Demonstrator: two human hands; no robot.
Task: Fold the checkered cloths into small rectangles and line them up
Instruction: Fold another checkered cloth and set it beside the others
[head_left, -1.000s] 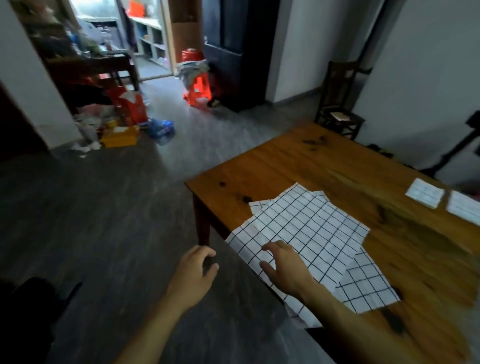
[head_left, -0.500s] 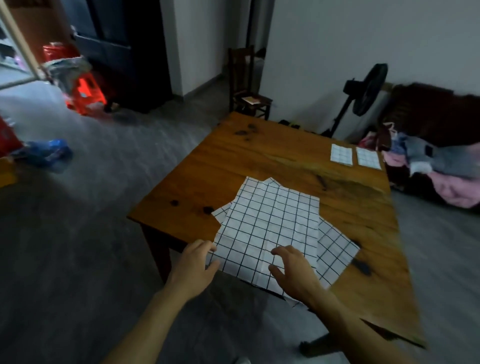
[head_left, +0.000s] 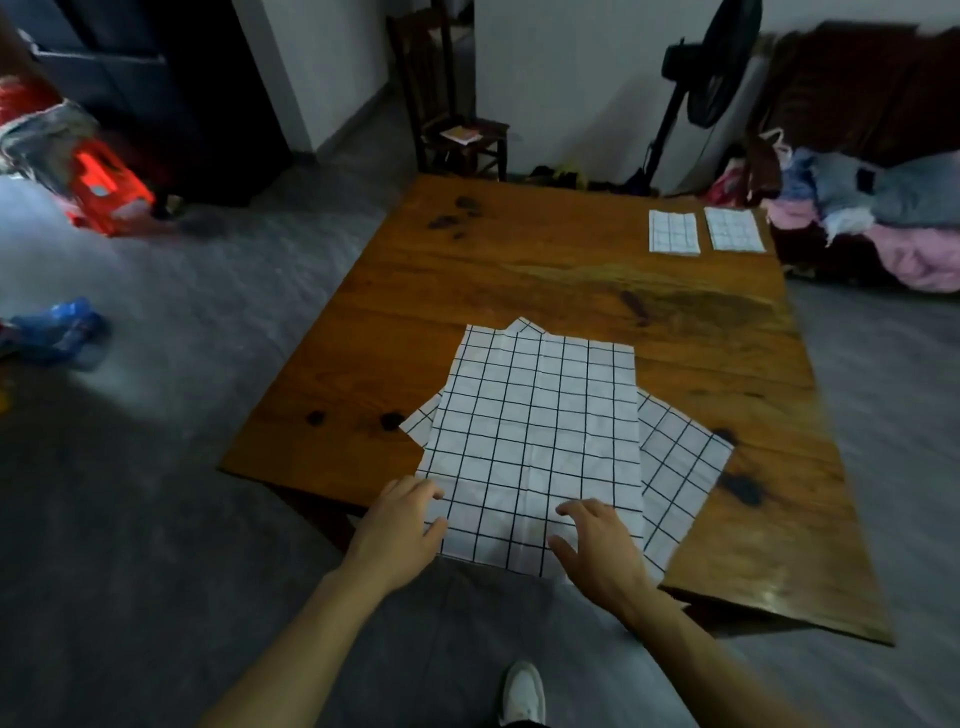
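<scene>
A stack of unfolded white cloths with a black grid lies at the near edge of the wooden table (head_left: 519, 260). The top cloth (head_left: 535, 431) lies flat and hangs slightly over the edge; another cloth (head_left: 680, 467) sticks out beneath it on the right. My left hand (head_left: 400, 525) rests on the top cloth's near left corner, fingers relaxed. My right hand (head_left: 597, 545) lies on its near edge with the fingers spread. Two folded cloths sit side by side at the far right: one (head_left: 673, 232) left of the other (head_left: 733, 229).
A dark wooden chair (head_left: 452, 104) stands beyond the table's far edge. A black floor fan (head_left: 696, 88) and a heap of clothes (head_left: 872, 208) are at the far right. A red stool (head_left: 104, 187) and a blue bag (head_left: 57, 332) are on the grey floor to the left.
The view swung right so the whole table shows. My left hand moved from off the table onto the top cloth's near left corner. My right hand stayed on the cloth's near edge.
</scene>
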